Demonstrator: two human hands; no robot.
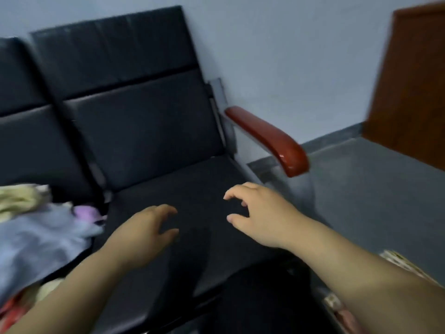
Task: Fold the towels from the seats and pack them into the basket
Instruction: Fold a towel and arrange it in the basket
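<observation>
A heap of towels lies on the left seat: a pale blue-grey towel (36, 242) on top, a cream one (19, 198) behind it, a lilac one (86, 212) at its right edge and something red (12, 312) at the bottom. Both my hands hover over the black right seat (192, 189), which has nothing on it. My left hand (144, 232) has loosely curled fingers and holds nothing. My right hand (260, 213) is likewise loosely curled and holds nothing. No basket is in view.
The black seats stand against a pale wall. A red-brown armrest (272, 141) juts out at the right seat's side. Grey floor (361, 189) lies to the right, with a brown wooden panel (414, 80) beyond. A patterned fabric (399, 261) shows under my right arm.
</observation>
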